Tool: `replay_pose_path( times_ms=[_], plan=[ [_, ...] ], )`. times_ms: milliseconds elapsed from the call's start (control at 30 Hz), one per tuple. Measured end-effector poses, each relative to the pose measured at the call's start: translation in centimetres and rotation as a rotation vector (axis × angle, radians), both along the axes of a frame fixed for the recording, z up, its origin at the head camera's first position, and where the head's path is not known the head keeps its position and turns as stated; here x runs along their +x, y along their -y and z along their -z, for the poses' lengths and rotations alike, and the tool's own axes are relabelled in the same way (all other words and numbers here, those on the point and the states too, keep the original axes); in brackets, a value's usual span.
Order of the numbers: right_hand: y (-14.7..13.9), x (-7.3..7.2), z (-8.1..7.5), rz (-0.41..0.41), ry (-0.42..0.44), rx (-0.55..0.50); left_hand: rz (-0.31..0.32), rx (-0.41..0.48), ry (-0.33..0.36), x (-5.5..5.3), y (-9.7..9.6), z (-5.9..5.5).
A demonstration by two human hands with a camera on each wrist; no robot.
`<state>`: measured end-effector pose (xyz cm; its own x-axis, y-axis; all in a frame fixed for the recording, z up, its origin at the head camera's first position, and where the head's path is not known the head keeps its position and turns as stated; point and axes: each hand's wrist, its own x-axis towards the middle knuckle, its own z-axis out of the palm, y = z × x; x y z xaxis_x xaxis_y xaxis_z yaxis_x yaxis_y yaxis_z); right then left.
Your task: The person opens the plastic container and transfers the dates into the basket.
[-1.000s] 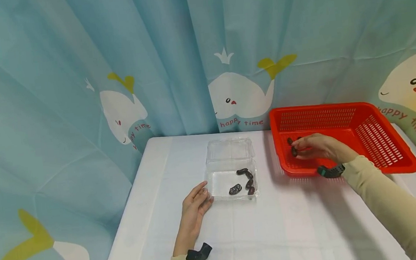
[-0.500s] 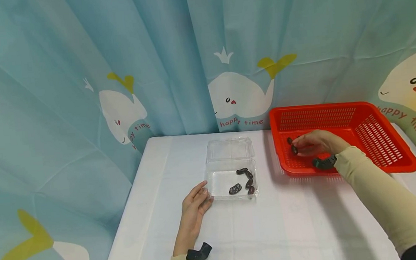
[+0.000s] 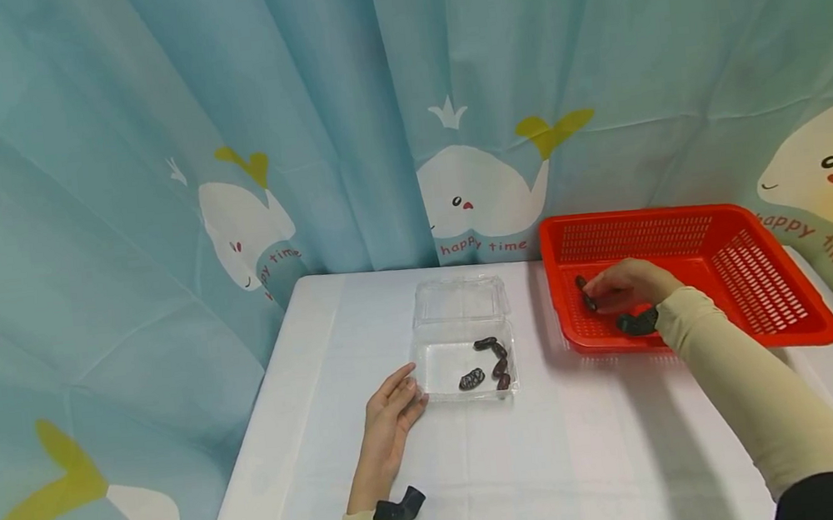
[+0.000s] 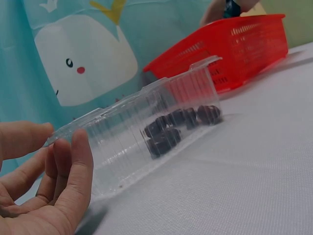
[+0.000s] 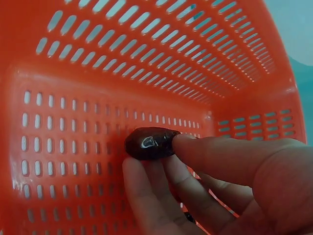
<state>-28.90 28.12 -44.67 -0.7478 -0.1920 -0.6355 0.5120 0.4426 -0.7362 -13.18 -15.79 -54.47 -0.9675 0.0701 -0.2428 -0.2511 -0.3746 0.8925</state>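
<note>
My left hand (image 3: 389, 413) pinches the near-left rim of a clear plastic clamshell box (image 4: 110, 166), thumb above and fingers below. Inside the box, several dark brown, glossy dates (image 3: 498, 350) line the right side, with a larger wrinkled one (image 3: 471, 378) apart near the front. My right hand (image 3: 630, 283) reaches into the red basket (image 3: 645, 210). Between its thumb and fingertips it holds a date (image 5: 151, 143), close over the slotted basket floor. Another dark date (image 3: 580, 281) shows just beyond the fingertips. A further dark piece (image 5: 190, 217) is mostly hidden under my right fingers.
The box's open lid (image 3: 460, 299) lies back, away from me. The basket stands at the back right of the white-covered table (image 3: 527, 467), its slotted walls around my right hand. A blue curtain (image 3: 344, 133) hangs right behind the table.
My right hand has tilted down, and its wrist and forearm have shifted left and further into the basket. My left hand and the box have stayed put.
</note>
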Motion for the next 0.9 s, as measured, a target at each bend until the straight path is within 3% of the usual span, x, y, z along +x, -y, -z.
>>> replay_pose_path(
  times_ms=[400, 767, 900],
  plan=[
    [1.2, 0.0, -0.5, 0.055, -0.016, 0.125, -0.004, -0.025, 0.002, -0.2, 0.0, -0.1],
    [1.4, 0.6, -0.6, 0.020, -0.059, 0.166, -0.007, -0.006, 0.014, 0.1, -0.1, -0.1],
    [1.5, 0.3, -0.9, -0.043, -0.093, 0.194, -0.009, -0.014, 0.014, 0.1, 0.0, -0.1]
  ],
)
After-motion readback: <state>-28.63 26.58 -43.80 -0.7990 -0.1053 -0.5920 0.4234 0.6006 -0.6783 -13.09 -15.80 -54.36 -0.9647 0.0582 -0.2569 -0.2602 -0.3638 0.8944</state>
